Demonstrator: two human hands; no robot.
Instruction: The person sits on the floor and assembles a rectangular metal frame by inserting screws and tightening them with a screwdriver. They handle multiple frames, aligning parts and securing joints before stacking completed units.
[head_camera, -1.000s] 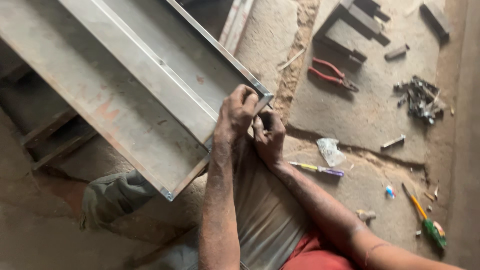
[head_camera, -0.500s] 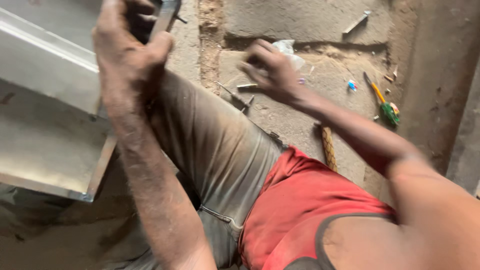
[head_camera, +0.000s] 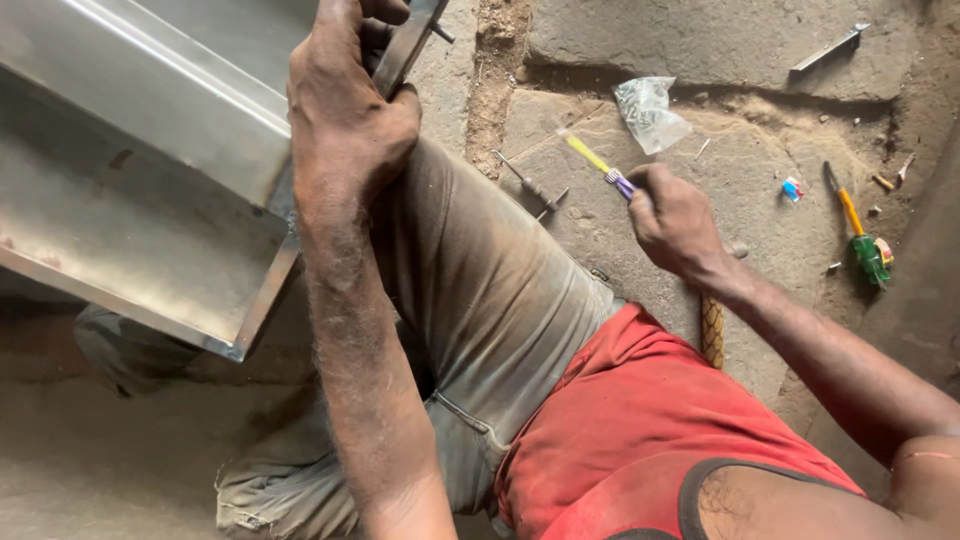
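Now | left hand (head_camera: 345, 120) grasping metal frame (head_camera: 150, 170) | right hand (head_camera: 675, 222) grasping yellow pen (head_camera: 597, 164) | clear packet (head_camera: 648, 112) beside

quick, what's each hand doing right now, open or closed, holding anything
Left hand: closed, gripping the end of the metal frame.
Right hand: closed on the yellow-handled tool lying on the stone floor.

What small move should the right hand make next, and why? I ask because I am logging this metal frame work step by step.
Probably lift the yellow-handled screwdriver off the ground and carry it to the frame corner. The right hand is closed on its handle end, with the tool low over the stone floor. The left hand grips the metal frame at its corner, as if steadying it.
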